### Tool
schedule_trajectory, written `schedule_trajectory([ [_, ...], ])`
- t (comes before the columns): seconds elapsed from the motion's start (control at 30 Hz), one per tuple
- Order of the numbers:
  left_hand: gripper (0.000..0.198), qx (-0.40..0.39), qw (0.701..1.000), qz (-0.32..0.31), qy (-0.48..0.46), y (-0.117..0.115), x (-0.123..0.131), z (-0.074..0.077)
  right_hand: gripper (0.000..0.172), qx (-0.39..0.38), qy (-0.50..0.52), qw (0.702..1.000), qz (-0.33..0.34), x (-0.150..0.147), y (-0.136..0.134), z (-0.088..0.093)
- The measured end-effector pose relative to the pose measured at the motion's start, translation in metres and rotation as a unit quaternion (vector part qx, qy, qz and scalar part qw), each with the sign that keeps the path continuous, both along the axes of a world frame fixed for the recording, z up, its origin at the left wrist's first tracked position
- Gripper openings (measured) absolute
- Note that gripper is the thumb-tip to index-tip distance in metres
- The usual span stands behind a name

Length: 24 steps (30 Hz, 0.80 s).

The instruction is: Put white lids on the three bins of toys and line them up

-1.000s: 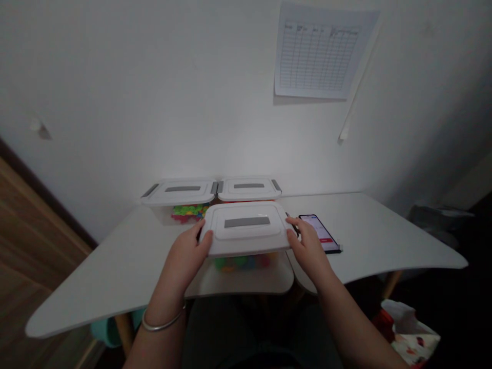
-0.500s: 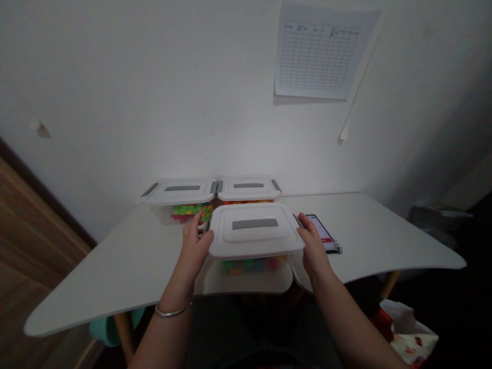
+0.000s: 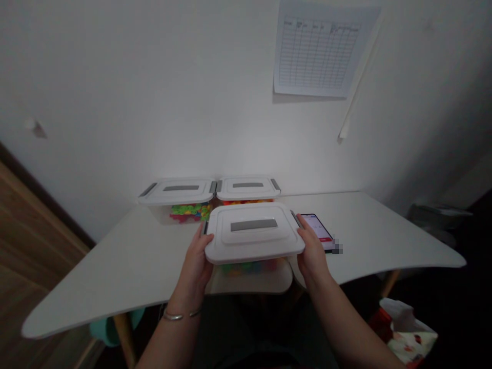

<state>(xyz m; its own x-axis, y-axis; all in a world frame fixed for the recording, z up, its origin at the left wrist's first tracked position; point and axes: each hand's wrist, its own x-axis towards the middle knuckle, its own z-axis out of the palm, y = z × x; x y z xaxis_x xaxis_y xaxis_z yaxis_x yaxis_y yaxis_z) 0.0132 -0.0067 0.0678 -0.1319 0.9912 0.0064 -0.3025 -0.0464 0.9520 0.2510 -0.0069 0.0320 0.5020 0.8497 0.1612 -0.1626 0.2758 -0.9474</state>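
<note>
Between my hands is a clear plastic storage box (image 3: 253,233) with a white lid, a grey strip on top and grey side clips. Blurred colourful pieces show through its front wall. My left hand (image 3: 198,256) grips the box's left side, thumb on the lid's rim. On the other side my right hand (image 3: 312,251) is closed on the right end, with the thumb at the lid edge and a finger by the clip. The undersides of both hands' grips are hidden. The box tilts slightly, its left front corner lower.
Two similar lidded boxes stand against the wall: a left one (image 3: 180,192) with green, yellow and pink pieces, and a right one (image 3: 249,188) with red and orange pieces. A phone (image 3: 319,230) lies right of my right hand on the white table (image 3: 384,236).
My left hand has shifted from fingers partly raised at the clip to a fuller grip on the box's left side. The box's left front corner has dipped a little.
</note>
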Motion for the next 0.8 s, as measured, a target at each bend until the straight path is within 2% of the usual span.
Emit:
schedule_trajectory([
  [0.17,0.077,-0.05,0.996,0.068,0.043,0.004,-0.005,0.006,0.056,-0.024,-0.106,0.994,0.001,0.009,-0.006,0.005],
  [0.33,0.08,-0.066,0.996,0.058,0.027,0.003,-0.003,0.009,0.065,-0.027,-0.143,0.989,0.032,0.015,-0.006,0.004],
  [0.53,0.083,-0.069,0.996,0.048,-0.011,-0.002,0.0,0.012,0.063,-0.023,-0.21,0.977,0.031,0.018,-0.006,0.006],
  [0.67,0.084,-0.072,0.996,0.048,-0.03,-0.002,-0.001,0.013,0.063,-0.035,-0.281,0.958,0.029,0.023,-0.007,0.009],
  [0.8,0.083,-0.045,0.996,0.046,0.057,0.001,-0.004,0.01,0.063,-0.046,-0.344,0.937,0.027,0.028,-0.007,0.017],
])
